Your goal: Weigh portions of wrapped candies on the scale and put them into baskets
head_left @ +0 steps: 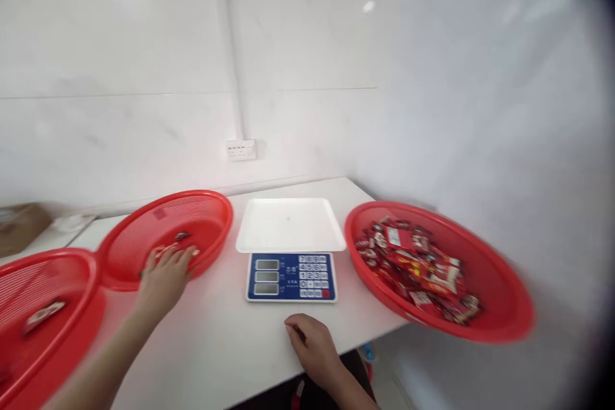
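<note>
My left hand (pixel 164 278) reaches over the near rim of a red plastic basket (pixel 158 218), its fingers spread above the basket's floor. Small wrapped pieces lie around the fingertips, among them a dark one (pixel 182 235); what is under the palm is hidden. At the table's front edge rests my right hand (pixel 313 344), with the fingers curled in and nothing visible in them. Beyond it stands a weighing scale with a blue keypad panel (pixel 292 277) and a bare white tray (pixel 290 224).
On the right, a red basket (pixel 504 307) holds many red snack packets (pixel 423 266) and overhangs the table edge. Another red basket (pixel 52 346) at the left has a packet (pixel 44 316) in it. A cardboard box (pixel 22 227) sits far left; a socket (pixel 241 150) is on the wall.
</note>
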